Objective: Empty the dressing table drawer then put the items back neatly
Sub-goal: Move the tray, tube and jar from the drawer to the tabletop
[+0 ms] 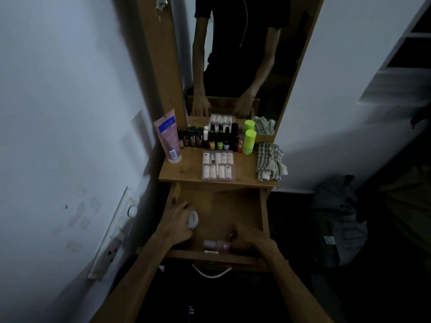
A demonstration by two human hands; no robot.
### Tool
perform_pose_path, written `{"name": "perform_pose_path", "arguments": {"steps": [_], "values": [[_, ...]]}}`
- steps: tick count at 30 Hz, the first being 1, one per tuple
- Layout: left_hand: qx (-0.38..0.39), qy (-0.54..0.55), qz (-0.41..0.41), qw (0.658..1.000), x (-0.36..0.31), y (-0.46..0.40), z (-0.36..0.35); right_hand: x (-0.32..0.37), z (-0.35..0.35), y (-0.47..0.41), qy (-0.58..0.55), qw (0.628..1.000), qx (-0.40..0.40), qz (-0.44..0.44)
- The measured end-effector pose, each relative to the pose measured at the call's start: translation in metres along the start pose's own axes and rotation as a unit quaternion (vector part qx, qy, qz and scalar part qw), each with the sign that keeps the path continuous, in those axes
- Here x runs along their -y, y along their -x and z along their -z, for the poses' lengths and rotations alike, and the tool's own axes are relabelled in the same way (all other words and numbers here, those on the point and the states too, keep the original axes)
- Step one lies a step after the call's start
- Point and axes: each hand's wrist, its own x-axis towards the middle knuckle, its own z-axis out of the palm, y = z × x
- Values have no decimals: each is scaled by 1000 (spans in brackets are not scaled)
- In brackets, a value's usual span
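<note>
Both hands down in the open drawer [235,206] under the mirror [235,54].

Tabletop [186,173] loaded: checked cloth [270,163] at right, pink tube [168,136] at left, clear nail box [218,165] in the middle, green bottle [249,142] and a row of polish bottles [210,137] behind it. Left hand [176,223] curled over a white jar [193,219] at the drawer's left side. Right hand [249,240] wrapped round a pink bottle [215,245] lying along the front wall.
</note>
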Motion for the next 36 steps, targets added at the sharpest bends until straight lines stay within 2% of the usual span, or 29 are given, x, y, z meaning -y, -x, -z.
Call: {"name": "perform_pose_path", "arguments": {"steps": [4,7,12,18,22,27,31,33,36], "values": [[-51,84,26,995,-1,6,5,2,1,2,-14,999,-26,29],[-98,135,34,985,-2,9,11,6,4,13,-71,995,-62,37],[-203,224,36,953,-5,4,30,14,25,26,-109,986,-58,108],[-251,260,37,932,-4,-19,47,16,49,27,-194,950,-148,195],[-285,241,55,926,-4,-36,58,23,67,29,-230,915,-227,240],[-303,185,60,933,-11,-52,72,33,93,20,-256,874,-365,192],[-277,157,76,945,-17,-65,79,47,117,6,-258,828,-487,102],[-265,151,86,948,-21,-69,80,52,129,-1,-254,813,-520,72],[-263,126,90,952,-25,-74,80,57,137,-12,-236,813,-531,44]]}}
